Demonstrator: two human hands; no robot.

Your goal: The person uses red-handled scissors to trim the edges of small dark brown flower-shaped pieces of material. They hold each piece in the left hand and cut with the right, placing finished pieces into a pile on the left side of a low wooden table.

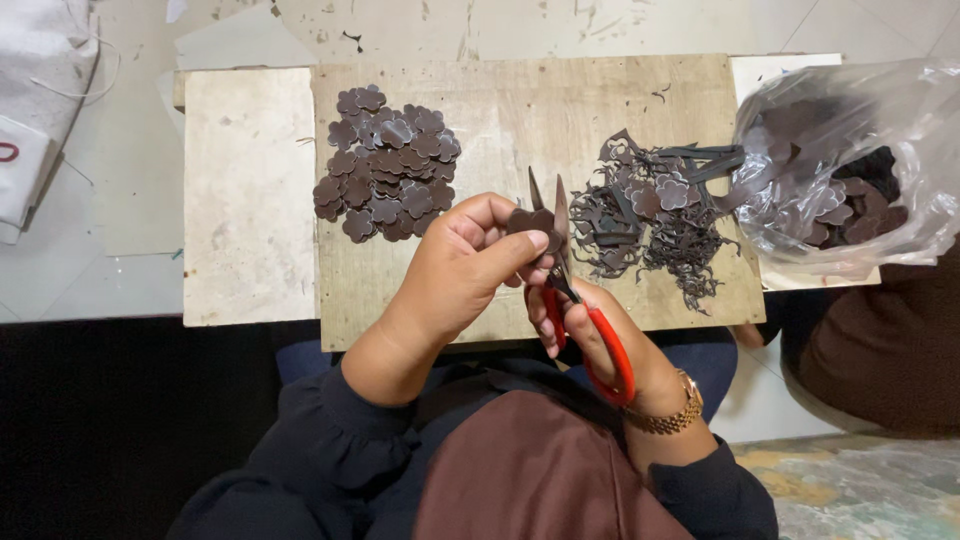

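left hand (455, 275) pinches a brown flower piece (530, 220) over the board's (520, 110) near edge; right hand (590, 335), fingers through the handles, works scissors (565, 275), blades open. many done in the pile (385, 165) at the far-left corner; scraps (655, 215) right; bag (845, 165) seems well stocked.

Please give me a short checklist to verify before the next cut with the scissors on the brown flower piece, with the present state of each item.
1. Left hand grips the brown flower piece between thumb and fingers: ok.
2. Right hand holds the red-handled scissors, blades open and pointing away from the body: ok.
3. Left fingertips clear of the blades: cannot tell, they are very close.
4. Pile of finished flowers apart from the scraps on the wooden board: ok.
5. Plastic bag of pieces is open and beside the board: ok.
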